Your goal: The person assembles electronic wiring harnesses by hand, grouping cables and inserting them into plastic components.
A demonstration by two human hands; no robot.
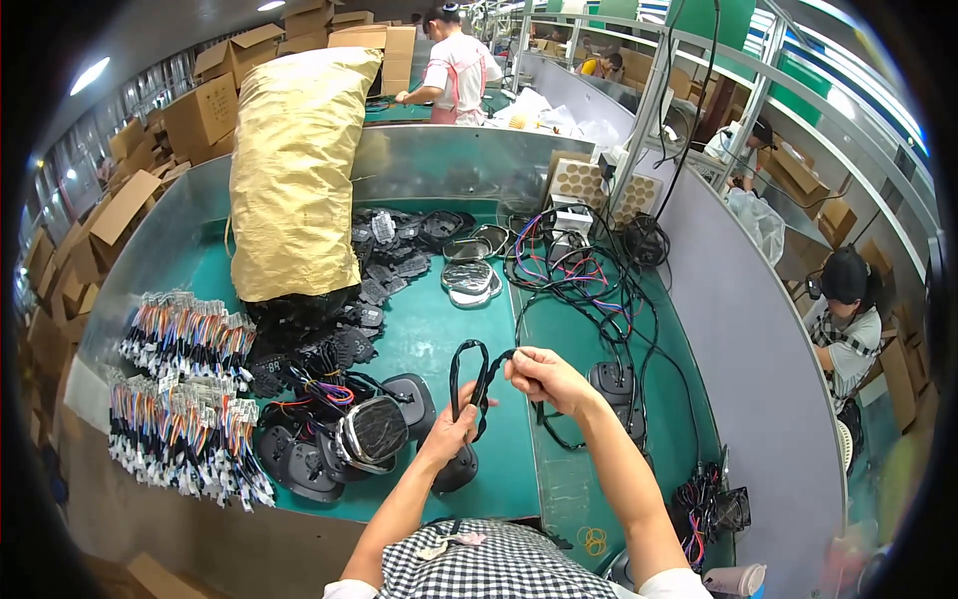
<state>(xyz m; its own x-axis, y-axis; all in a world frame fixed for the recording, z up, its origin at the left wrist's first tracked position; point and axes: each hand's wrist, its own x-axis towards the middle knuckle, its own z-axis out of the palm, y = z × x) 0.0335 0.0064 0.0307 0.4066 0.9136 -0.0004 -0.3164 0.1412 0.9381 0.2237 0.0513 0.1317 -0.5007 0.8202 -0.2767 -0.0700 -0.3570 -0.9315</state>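
Observation:
A black cable point(469, 349), folded into a long loop, stands up between my two hands above the green table. My left hand point(451, 434) is closed around the lower part of the loop. Higher and to the right, my right hand point(547, 379) pinches a section of the same cable. Just beneath my left hand lies a dark rounded plastic part point(457, 469), partly covered by the hand. Left of it sits a black housing with a silver rim point(374, 431), among more dark housings and wires.
Bundled coloured wires with white connectors point(185, 429) lie at the left edge. A big yellow sack point(299, 170) stands at the back left. Tangled cables point(579, 270) and a grey partition point(738, 329) are on the right. Rubber bands point(592, 541) lie near me. Other people work beyond.

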